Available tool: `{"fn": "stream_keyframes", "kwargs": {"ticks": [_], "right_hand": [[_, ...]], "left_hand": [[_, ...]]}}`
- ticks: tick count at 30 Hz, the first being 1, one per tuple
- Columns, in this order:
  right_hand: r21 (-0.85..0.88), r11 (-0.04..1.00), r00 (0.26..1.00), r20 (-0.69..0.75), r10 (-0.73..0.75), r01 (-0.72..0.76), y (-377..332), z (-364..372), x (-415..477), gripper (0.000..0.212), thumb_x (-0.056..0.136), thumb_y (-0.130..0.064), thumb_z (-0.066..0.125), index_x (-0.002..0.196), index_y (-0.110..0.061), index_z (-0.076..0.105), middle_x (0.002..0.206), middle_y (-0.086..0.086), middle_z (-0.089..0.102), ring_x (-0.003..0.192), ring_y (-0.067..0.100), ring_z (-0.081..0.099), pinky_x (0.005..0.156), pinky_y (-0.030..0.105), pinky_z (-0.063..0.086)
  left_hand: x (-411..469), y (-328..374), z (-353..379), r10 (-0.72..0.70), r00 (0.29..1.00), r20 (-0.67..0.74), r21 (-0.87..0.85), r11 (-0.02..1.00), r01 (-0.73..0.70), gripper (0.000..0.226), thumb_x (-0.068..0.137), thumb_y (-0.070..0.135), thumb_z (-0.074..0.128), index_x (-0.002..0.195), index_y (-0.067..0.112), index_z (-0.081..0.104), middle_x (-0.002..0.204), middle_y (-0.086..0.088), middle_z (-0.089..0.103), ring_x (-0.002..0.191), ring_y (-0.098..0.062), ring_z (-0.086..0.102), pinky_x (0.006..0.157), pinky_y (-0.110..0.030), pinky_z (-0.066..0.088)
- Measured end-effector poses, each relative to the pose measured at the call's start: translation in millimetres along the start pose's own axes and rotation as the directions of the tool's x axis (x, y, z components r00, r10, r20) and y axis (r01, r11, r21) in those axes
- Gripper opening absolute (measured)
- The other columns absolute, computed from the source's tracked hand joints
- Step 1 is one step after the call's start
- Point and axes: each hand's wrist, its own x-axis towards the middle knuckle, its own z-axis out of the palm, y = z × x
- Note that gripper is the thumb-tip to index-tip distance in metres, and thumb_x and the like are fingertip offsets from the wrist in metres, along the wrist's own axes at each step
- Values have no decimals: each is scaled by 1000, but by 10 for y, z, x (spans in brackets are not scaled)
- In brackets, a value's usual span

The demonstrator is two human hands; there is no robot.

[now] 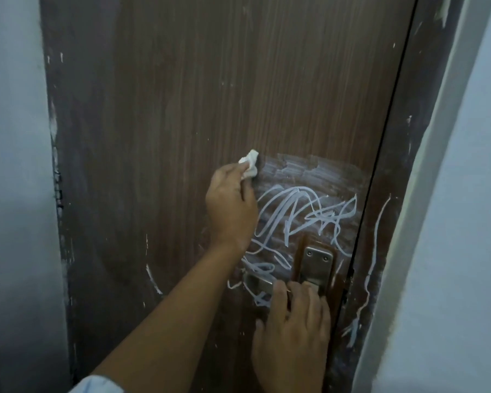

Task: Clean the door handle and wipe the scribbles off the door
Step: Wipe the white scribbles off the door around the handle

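Your left hand [230,202] pinches a small white wad [248,165] against the door [167,109], just left of the scribbles [295,214] above the door handle [257,281], which your right hand [292,330] grips. The wad may only smear the marks into haze, like the pale patch [309,168] beside it.
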Motion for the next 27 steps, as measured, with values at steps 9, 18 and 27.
{"fn": "stream_keyframes", "kwargs": {"ticks": [9, 18, 27], "right_hand": [[-46, 999, 983, -180, 20, -28, 19, 155, -3, 71, 43, -16, 84, 107, -12, 54, 98, 19, 64, 102, 40, 59, 97, 56, 33], [-155, 988, 970, -242, -29, -9, 46, 134, 2, 35, 76, -10, 47, 103, 0, 67, 92, 21, 63, 95, 39, 61, 99, 50, 39], [-154, 988, 959, -282, -23, -21, 64, 188, -18, 32, 79, -10, 45, 98, -3, 69, 88, 19, 64, 90, 37, 63, 96, 48, 45]], "left_hand": [[-118, -66, 182, 26, 934, 357, 215, 971, -109, 64, 98, 21, 38, 150, 13, 1, 160, -4, 1, 146, -21, -2, 115, -31, 1], [-245, 74, 240, 165, 849, 502, 247, 913, -324, 68, 98, 25, 34, 148, 14, -12, 158, -10, -12, 145, -26, -13, 117, -40, -4], [-291, 176, 263, 67, 880, 471, 169, 972, -164, 72, 95, 19, 37, 147, 8, -11, 157, -11, -18, 144, -24, -18, 119, -38, -4]]}}
